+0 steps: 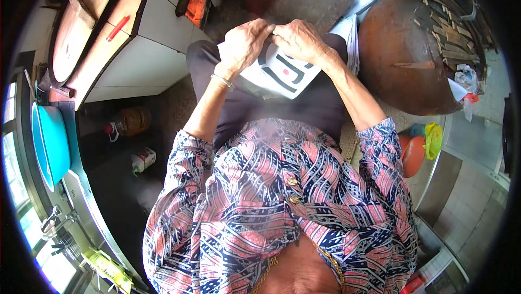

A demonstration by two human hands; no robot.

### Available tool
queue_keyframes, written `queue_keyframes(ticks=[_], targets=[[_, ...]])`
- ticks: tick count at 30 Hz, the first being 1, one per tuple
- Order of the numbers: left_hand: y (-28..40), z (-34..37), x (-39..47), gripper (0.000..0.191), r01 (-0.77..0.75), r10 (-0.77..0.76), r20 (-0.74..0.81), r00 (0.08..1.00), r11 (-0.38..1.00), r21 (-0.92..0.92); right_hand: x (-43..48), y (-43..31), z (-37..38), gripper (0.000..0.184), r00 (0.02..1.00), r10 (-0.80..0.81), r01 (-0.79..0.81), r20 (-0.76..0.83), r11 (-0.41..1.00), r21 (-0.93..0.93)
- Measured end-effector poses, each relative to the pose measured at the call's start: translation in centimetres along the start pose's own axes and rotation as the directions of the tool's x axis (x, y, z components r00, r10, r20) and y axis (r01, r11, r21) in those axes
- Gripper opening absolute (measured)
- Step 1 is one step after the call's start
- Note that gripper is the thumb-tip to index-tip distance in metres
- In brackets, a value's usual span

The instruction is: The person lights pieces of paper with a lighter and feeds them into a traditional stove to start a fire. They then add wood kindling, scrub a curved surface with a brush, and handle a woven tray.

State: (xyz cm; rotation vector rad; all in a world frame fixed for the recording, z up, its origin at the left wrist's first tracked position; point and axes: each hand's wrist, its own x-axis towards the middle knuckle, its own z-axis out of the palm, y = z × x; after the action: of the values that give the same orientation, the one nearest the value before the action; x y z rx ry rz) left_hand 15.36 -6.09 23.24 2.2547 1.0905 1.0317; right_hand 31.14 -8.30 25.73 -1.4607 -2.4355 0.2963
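Both hands meet above my lap, fingertips close together at the top edge of a white paper sheet (281, 76) with large black printed shapes. My left hand (245, 44), with a bangle at the wrist, pinches the sheet's left part. Opposite it, my right hand (300, 41) has its fingers closed on the right part of the same sheet. The paper hangs over my dark trousers (240, 109). Beyond the hands and to the left, orange fire glows in a stove opening (198, 4).
A tiled stove (142, 62) with a red lighter (118, 28) on its ledge stands at left. Right are a large brown round vessel or lid (397, 58), stacked firewood (456, 46) and papers (351, 41). Bottles (134, 121) lie beneath the counter; a turquoise basin (51, 145) is above.
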Motion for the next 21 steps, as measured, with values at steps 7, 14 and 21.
queue_keyframes(ticks=[7, 14, 21], targets=[[0.2, 2.0, 0.4, 0.027, 0.323, -0.323, 0.014, 0.946, 0.942, -0.094, -1.2, -0.3, 1.2, 0.014, 0.962, -0.265, 0.226, -0.061, 0.904, -0.363], [-9.1, 5.0, 0.3, 0.025, 0.174, -0.119, -0.282, 0.952, 0.968, 0.179, -2.1, -3.7, 0.8, 0.011, 0.899, -0.419, 0.35, -0.13, 0.863, -0.365], [-12.8, 1.4, 0.0, 0.028, 0.368, -0.864, -0.081, 0.496, 0.295, -0.882, -12.9, -0.3, -4.9, 0.005, 0.929, -0.053, 0.002, -0.367, 0.991, -0.137]])
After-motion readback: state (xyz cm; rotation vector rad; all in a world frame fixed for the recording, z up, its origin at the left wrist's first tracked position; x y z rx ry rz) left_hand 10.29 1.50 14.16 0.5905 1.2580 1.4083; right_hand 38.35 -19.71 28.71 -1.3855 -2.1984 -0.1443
